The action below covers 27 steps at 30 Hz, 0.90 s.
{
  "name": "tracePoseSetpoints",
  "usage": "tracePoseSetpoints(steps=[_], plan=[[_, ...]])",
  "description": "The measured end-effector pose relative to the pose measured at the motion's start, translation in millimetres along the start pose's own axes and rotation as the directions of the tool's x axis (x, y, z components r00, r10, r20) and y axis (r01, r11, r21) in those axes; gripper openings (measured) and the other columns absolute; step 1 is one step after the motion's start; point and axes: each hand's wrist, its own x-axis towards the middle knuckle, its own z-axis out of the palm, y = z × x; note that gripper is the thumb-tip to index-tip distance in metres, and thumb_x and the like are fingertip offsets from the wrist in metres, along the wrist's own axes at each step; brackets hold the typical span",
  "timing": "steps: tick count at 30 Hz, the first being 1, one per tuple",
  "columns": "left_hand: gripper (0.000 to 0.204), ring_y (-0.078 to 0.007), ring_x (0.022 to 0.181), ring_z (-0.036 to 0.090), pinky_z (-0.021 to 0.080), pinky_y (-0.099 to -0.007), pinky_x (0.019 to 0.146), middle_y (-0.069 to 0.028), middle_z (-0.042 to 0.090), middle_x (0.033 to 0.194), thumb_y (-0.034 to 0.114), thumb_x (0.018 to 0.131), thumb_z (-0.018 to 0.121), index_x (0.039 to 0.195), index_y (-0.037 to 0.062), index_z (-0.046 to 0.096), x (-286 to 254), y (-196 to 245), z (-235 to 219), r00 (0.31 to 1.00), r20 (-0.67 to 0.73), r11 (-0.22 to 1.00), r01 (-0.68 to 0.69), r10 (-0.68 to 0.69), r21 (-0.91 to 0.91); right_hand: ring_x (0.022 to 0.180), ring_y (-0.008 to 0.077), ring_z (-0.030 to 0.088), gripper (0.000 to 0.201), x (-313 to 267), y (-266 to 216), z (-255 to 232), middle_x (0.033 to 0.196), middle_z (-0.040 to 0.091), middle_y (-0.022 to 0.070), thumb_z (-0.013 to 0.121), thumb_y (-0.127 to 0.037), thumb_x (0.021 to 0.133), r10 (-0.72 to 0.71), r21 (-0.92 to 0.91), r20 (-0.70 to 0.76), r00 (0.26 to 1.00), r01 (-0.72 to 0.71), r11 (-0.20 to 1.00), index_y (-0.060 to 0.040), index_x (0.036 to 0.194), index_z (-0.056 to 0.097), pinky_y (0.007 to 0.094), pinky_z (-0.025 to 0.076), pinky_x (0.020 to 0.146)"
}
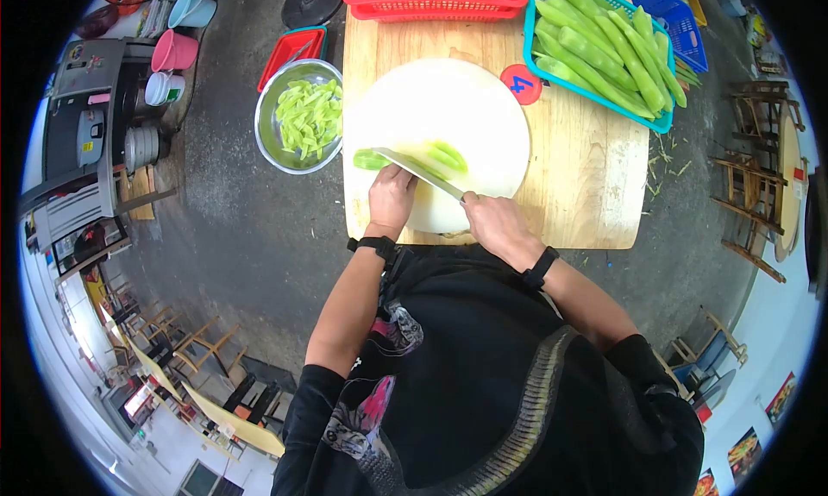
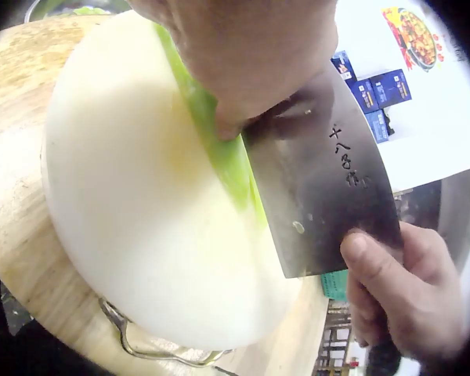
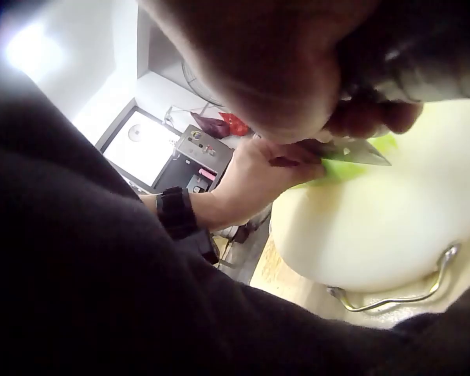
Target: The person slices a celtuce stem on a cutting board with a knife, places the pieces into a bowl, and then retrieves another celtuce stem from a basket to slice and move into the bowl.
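Observation:
On the round white cutting board (image 1: 440, 95) lies a peeled pale-green celtuce stem (image 1: 369, 159). My left hand (image 1: 392, 198) holds it down near the board's left edge, with fingers bent over it right beside the blade. My right hand (image 1: 498, 224) grips the handle of a broad cleaver (image 2: 329, 180), thumb against the blade's rear corner in the left wrist view. The cleaver's edge runs along the stem, close to the left hand's fingers. Cut celtuce slices (image 1: 448, 155) lie on the board beyond the blade.
A steel bowl (image 1: 263, 138) of sliced celtuce stands left of the wooden table (image 1: 595, 185). At the back right, a teal basket (image 1: 529, 39) holds several peeled stems. Red baskets (image 1: 435, 9) stand at the back, near a red disc (image 1: 521, 84) marked 4. The board has a metal handle (image 2: 153, 352).

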Motion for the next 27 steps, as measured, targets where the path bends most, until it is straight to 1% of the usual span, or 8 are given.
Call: tracePoseSetpoints(steps=[8, 10, 14, 16, 18, 23, 25, 27], plan=[[0.011, -0.0307, 0.088, 0.070, 0.060, -0.0425, 0.077, -0.0091, 0.072, 0.091, 0.009, 0.081, 0.078, 0.092, 0.0082, 0.077, 1, 1, -1, 0.999, 0.032, 1.000, 0.015, -0.016, 0.027, 0.066, 0.0414, 0.070, 0.024, -2, -2, -3, 0.073, 0.070, 0.0215, 0.053, -0.020, 0.107, 0.015, 0.004, 0.034, 0.999, -0.015, 1.000, 0.0023, 0.100, 0.062, 0.0524, 0.054, 0.061], [0.012, -0.0303, 0.088, 0.070, 0.060, -0.0425, 0.077, -0.0089, 0.072, 0.091, 0.010, 0.081, 0.078, 0.092, 0.0085, 0.077, 2, 1, 0, 0.999, 0.030, 0.999, 0.019, -0.020, 0.035, 0.067, 0.0412, 0.070, 0.025, -3, -5, -7, 0.074, 0.070, 0.0215, 0.052, -0.021, 0.107, 0.035, -0.008, 0.067, 0.997, -0.034, 0.999, 0.0019, 0.102, 0.061, 0.0525, 0.054, 0.061], [0.012, -0.0302, 0.088, 0.070, 0.060, -0.0426, 0.078, -0.0086, 0.071, 0.091, 0.009, 0.080, 0.078, 0.092, 0.0089, 0.077, 1, -1, -1, 0.999, 0.050, 0.999, 0.016, -0.019, 0.048, 0.068, 0.0408, 0.070, 0.026, -3, -4, -2, 0.074, 0.070, 0.0210, 0.051, -0.022, 0.108, 0.044, -0.003, 0.056, 0.997, -0.044, 0.999, 0.0013, 0.103, 0.061, 0.0526, 0.054, 0.062], [0.012, -0.0302, 0.089, 0.070, 0.060, -0.0425, 0.078, -0.0087, 0.071, 0.091, 0.009, 0.080, 0.078, 0.092, 0.0089, 0.077, 2, -1, -1, 0.998, 0.059, 0.998, 0.017, -0.020, 0.054, 0.071, 0.0386, 0.074, 0.017, -3, -10, -11, 0.079, 0.073, 0.0213, 0.053, -0.006, 0.095, 0.056, -0.020, 0.087, 0.995, -0.055, 0.998, 0.0052, 0.102, 0.063, 0.0492, 0.059, 0.063], [0.018, -0.0321, 0.090, 0.071, 0.060, -0.0431, 0.080, -0.0114, 0.073, 0.092, 0.007, 0.075, 0.080, 0.094, 0.0060, 0.078, 3, -2, -2, 0.997, 0.080, 0.999, 0.022, -0.025, 0.045, 0.071, 0.0385, 0.074, 0.016, -5, -11, -9, 0.078, 0.073, 0.0211, 0.053, -0.006, 0.095, 0.059, -0.020, 0.079, 0.995, -0.057, 0.998, 0.0049, 0.101, 0.063, 0.0493, 0.059, 0.063], [0.016, -0.0317, 0.090, 0.071, 0.060, -0.0428, 0.079, -0.0105, 0.072, 0.092, 0.007, 0.077, 0.079, 0.093, 0.0064, 0.077, 3, -2, -2, 0.997, 0.078, 0.998, 0.024, -0.028, 0.053, 0.070, 0.0384, 0.074, 0.016, -7, -7, -2, 0.079, 0.073, 0.0207, 0.053, -0.006, 0.094, 0.060, -0.023, 0.064, 0.996, -0.059, 0.998, 0.0042, 0.101, 0.064, 0.0496, 0.058, 0.063], [0.013, -0.0312, 0.090, 0.070, 0.060, -0.0426, 0.079, -0.0096, 0.072, 0.092, 0.008, 0.079, 0.077, 0.092, 0.0071, 0.076, 3, -2, 0, 0.997, 0.077, 0.999, 0.017, -0.020, 0.043, 0.068, 0.0403, 0.071, 0.021, -8, -3, 0, 0.078, 0.072, 0.0206, 0.052, -0.018, 0.105, 0.065, 0.000, 0.063, 0.996, -0.065, 0.998, 0.0006, 0.102, 0.061, 0.0519, 0.055, 0.062], [0.013, -0.0313, 0.090, 0.070, 0.060, -0.0426, 0.079, -0.0095, 0.072, 0.093, 0.008, 0.079, 0.077, 0.092, 0.0071, 0.077, 3, -2, -1, 0.999, 0.051, 0.999, 0.006, -0.008, 0.040, 0.069, 0.0406, 0.071, 0.019, -6, -3, 0, 0.079, 0.072, 0.0209, 0.052, -0.016, 0.104, 0.067, -0.007, 0.059, 0.996, -0.066, 0.998, 0.0007, 0.101, 0.061, 0.0519, 0.055, 0.062]])
